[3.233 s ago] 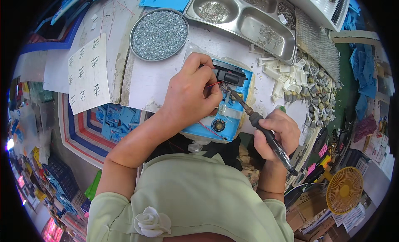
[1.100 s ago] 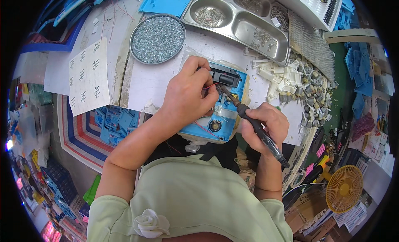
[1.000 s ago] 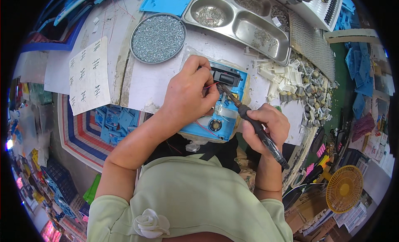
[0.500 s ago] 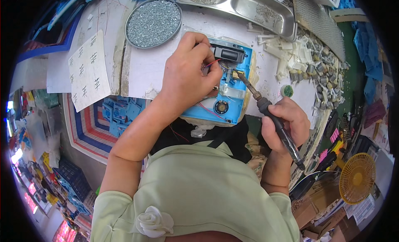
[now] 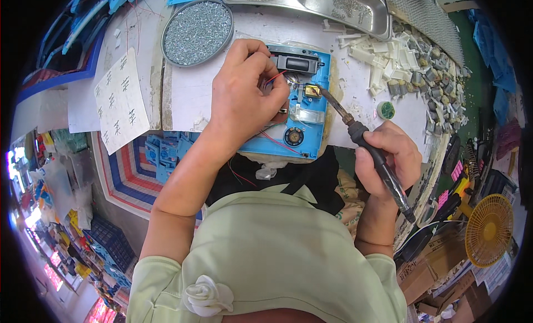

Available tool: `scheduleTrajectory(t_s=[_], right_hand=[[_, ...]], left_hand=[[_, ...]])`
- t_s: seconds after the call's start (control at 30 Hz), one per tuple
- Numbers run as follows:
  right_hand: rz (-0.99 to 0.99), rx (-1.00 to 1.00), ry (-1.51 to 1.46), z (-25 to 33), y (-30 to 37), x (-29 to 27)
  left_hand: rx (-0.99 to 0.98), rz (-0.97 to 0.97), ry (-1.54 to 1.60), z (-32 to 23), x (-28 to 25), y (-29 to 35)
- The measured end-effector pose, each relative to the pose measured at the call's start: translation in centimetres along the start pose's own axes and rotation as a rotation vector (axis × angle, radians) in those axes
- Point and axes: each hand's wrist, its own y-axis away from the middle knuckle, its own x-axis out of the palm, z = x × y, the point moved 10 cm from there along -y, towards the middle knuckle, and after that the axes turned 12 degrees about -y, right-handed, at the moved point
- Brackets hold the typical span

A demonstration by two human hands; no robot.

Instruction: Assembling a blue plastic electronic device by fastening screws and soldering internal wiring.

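My left hand (image 5: 244, 92) is closed in a pinch on a thin red wire (image 5: 276, 77), over the left part of a blue plastic housing (image 5: 312, 147). In my right hand (image 5: 393, 156) is a black-handled soldering iron (image 5: 360, 133), held like a pen. Its tip is at the small yellow-wrapped component (image 5: 312, 91) inside the housing; whether they touch I cannot tell. A black rectangular box part (image 5: 297, 64) sits along the housing's far side. Nearer me is a round black speaker (image 5: 293, 136). My left fingers hide the housing's left interior.
A round bowl of screws (image 5: 198, 31) stands at the far left, beside a steel tray (image 5: 383, 24) of small parts. White plastic pieces and grey parts (image 5: 413, 65) are heaped on the right. Near them is a small green-topped round container (image 5: 385, 110). A handwritten paper (image 5: 122, 101) lies left.
The soldering iron has shifted slightly right with my right hand, its tip moving from the wires' side to the yellow component's right side. My left hand keeps its pinch. The whole view has shifted a little.
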Motion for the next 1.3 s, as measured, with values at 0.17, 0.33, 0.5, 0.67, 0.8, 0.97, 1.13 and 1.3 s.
scheduleTrajectory(t_s=[0.17, 0.33, 0.5, 0.67, 0.8, 0.97, 1.13, 1.3], right_hand=[[-0.005, 0.004, -0.005, -0.1, 0.0, -0.2], [-0.013, -0.007, -0.006, -0.3, 0.0, -0.3], [-0.024, -0.007, -0.016, -0.4, 0.0, -0.4], [-0.117, -0.003, -0.061, -0.5, 1.0, -2.7], [-0.258, 0.163, -0.111, -1.9, 2.3, -3.9], [-0.344, 0.253, -0.15, -2.9, 4.4, -4.3], [-0.2, 0.27, -0.129, -3.4, 2.7, 0.5], [-0.091, 0.073, 0.003, -2.4, -2.0, 5.2]], left_hand=[[-0.028, 0.009, 0.025, 0.3, 0.1, 0.1], [-0.037, 0.013, 0.035, 0.2, 0.1, 0.1], [-0.019, 0.021, 0.024, 0.1, 0.0, 0.2], [0.136, 0.155, 0.112, -2.6, -0.8, 1.4], [0.391, 0.409, 0.024, -5.5, 1.7, 2.6], [0.323, 0.495, 0.209, -3.9, 2.6, 2.0], [0.072, 0.577, 0.337, -2.0, 3.2, 1.5], [-0.12, 0.649, 0.318, -0.8, 3.5, 1.5]])
